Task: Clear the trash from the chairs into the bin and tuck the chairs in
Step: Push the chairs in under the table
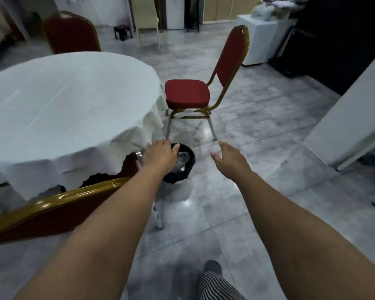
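Mid-frame, the left hand [160, 155] hovers spread and empty over a black bin [185, 163] (crumpled clear trash inside). The right hand [230, 158] is spread too. Binning seems done; next, push the bare red chair [187, 94], centre-right, toward the desk [63, 100].

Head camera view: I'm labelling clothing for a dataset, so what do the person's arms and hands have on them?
Nothing: the left hand and right hand are gloveless, and both forearms are bare, with no sleeve, watch or ring visible. Lower down, a black-and-white striped trouser leg shows.
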Tool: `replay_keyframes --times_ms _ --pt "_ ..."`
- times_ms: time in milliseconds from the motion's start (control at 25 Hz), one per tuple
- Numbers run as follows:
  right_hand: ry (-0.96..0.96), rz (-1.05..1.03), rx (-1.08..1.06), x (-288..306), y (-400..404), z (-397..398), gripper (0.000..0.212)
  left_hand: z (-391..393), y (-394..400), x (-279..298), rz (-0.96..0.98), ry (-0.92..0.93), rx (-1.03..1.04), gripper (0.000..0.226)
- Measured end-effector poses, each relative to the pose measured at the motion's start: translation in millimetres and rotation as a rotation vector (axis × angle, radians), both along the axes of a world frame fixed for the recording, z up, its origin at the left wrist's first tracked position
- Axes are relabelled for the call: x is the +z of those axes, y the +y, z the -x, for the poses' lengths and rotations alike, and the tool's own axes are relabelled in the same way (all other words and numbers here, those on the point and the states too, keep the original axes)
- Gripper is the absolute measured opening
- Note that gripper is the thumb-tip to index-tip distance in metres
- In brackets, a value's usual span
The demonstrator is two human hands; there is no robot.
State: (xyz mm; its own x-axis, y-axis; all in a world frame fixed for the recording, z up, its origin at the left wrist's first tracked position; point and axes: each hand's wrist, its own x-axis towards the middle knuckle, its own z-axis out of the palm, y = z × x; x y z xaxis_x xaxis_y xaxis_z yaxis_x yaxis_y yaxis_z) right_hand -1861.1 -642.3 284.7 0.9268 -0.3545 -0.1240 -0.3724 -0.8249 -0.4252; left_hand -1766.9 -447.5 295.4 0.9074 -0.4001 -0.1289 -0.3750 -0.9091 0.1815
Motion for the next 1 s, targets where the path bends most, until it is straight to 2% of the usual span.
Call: replay_keyframes --times_ms 160,480,680,1000 --pt "0.022 0.047 -0.021 11 -94 -24 0.062 -27 -103 5 0.06 0.086 -0.006 0.054" --pt "0.017 0.065 -0.075 5 -232 -98 0.063 -114 -245 1 0.121 0.16 -0.036 0.055" --pt "-0.061 0.105 -0.113 9 -316 -181 0.06 -206 -325 0 0.195 0.123 -0.066 0.053" --pt "-0.136 0.107 -0.126 35 -433 -351 0.057 -372 -457 32 0.244 0.097 -0.063 0.051"
